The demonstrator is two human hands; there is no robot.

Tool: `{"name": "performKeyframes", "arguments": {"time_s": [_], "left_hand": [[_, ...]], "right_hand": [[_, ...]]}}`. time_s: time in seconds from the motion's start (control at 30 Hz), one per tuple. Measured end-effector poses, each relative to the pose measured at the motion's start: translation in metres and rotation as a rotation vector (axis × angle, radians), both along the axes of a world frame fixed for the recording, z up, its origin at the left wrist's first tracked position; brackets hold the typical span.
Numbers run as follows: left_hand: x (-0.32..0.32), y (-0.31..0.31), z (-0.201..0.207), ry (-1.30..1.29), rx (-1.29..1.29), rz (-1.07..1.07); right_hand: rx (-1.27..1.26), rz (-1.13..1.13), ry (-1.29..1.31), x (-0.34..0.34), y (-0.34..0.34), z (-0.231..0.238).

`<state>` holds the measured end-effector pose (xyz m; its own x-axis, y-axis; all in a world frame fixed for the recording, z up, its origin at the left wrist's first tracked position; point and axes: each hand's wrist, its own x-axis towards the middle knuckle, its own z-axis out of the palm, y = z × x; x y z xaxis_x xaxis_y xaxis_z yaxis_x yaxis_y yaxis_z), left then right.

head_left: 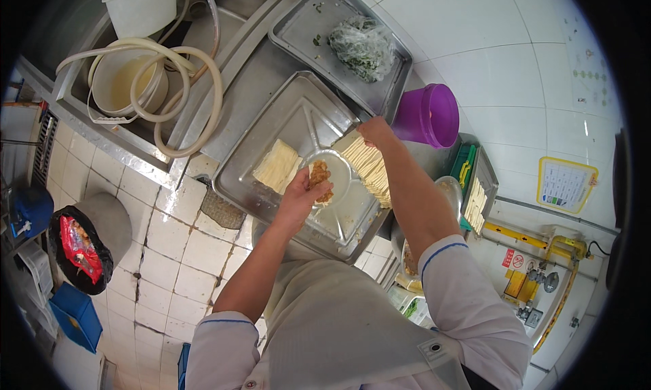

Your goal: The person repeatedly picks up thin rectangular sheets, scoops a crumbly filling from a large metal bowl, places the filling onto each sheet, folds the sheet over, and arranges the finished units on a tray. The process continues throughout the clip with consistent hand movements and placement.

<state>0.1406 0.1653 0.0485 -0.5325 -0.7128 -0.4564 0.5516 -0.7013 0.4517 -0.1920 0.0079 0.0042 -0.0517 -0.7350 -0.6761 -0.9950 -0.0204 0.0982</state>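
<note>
Centre frame, left hand (299, 195) cradles brown crumbly mixture (319, 174), probably cupped to contain it, over the rectangular silver metal tray (271, 127), likely catching spills; right hand (375, 131), fingers curled, grip unclear, at pale-yellow folded strips' (367, 168) upper end.

a steel sink (232, 25) and tiled floor (163, 254) lie left of a white-tiled wall (502, 78).
</note>
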Motion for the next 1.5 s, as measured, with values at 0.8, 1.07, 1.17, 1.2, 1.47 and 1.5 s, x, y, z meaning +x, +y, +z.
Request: {"name": "performKeyframes", "arguments": {"time_s": [0.8,1.07,1.17,1.2,1.47,1.5], "left_hand": [[-0.028,-0.030,-0.014,-0.083,0.090,0.084],[-0.060,-0.067,-0.045,0.058,0.318,0.132],[-0.068,-0.068,-0.045,0.049,0.318,0.071],[-0.072,-0.066,-0.045,0.052,0.310,0.069],[-0.103,-0.040,-0.028,-0.030,0.153,0.037],[-0.105,-0.037,-0.023,-0.047,0.167,0.031]], "right_hand": [[-0.259,-0.517,0.045,0.106,0.033,0.024],[-0.490,-0.576,-0.183,0.091,0.058,0.046],[-0.558,-0.668,-0.366,0.093,0.076,0.058],[-0.574,-0.679,-0.420,0.095,0.082,0.062],[-0.721,-0.501,-0.480,0.124,0.124,0.086],[-0.728,-0.467,-0.460,0.124,0.131,0.093]]}}
